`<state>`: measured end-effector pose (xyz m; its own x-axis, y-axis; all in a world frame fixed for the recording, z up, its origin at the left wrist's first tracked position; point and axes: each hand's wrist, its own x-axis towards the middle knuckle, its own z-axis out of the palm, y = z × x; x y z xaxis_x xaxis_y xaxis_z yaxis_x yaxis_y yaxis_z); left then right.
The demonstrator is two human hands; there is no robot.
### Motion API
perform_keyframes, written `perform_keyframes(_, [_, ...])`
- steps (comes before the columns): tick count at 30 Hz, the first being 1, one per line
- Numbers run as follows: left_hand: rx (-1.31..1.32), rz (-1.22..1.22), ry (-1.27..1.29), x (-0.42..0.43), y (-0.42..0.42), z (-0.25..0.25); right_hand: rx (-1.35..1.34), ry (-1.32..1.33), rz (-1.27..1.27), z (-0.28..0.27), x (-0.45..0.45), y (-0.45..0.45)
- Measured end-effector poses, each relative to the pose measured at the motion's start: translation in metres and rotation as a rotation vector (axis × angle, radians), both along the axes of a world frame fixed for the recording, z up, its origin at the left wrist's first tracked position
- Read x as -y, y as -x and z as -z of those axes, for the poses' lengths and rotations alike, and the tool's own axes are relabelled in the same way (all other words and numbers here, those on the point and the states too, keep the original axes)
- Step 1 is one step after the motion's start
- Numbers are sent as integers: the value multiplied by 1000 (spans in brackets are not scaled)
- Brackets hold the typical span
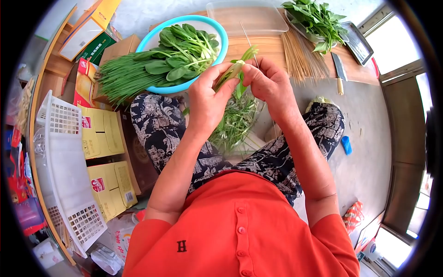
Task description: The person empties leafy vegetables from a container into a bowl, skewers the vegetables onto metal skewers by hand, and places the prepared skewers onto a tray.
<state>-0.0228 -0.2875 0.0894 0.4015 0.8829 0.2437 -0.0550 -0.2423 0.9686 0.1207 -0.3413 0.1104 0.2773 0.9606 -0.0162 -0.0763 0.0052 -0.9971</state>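
Above my lap, my left hand (206, 97) is closed around a small bunch of leafy greens (236, 70) with pale stems. My right hand (273, 87) is closed on a thin skewer (245, 34), its thumb against the greens. The skewer's upper end slants up past the fingers, and its lower part shows beneath the hand. Whether it pierces the stems I cannot tell. Below both hands, between my knees, lies a heap of loose green stalks and leaves (234, 122).
Ahead, a blue-rimmed basin (224, 40) holds leafy greens and long chives (121, 76). On the wooden board are a clear plastic container (247, 17), many bamboo skewers (302, 57), a knife (339, 69), a metal tray (358, 42) and more greens (314, 18). Boxes (102, 134) stand left.
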Motion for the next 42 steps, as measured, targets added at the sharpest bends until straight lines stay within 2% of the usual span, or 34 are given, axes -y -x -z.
perform_keyframes(3, [8, 1, 75, -12, 9, 2, -7, 43, -16, -7, 7, -3])
perform_keyframes(5, [118, 17, 249, -21, 13, 6, -70, 87, -105, -4, 19, -6])
perform_keyframes(9, [170, 4, 293, -24, 15, -5, 93, 182, -222, -24, 40, 1])
perform_keyframes(17, [198, -58, 274, -21, 11, -9, 190, 163, -234, -33, 52, 10])
perform_keyframes(32, [178, -105, 165, -18, 8, -8, 156, 165, -210, -26, 49, 10])
perform_keyframes(42, [25, -190, -42, -16, 11, -9, 104, 167, -252, -36, 51, 9])
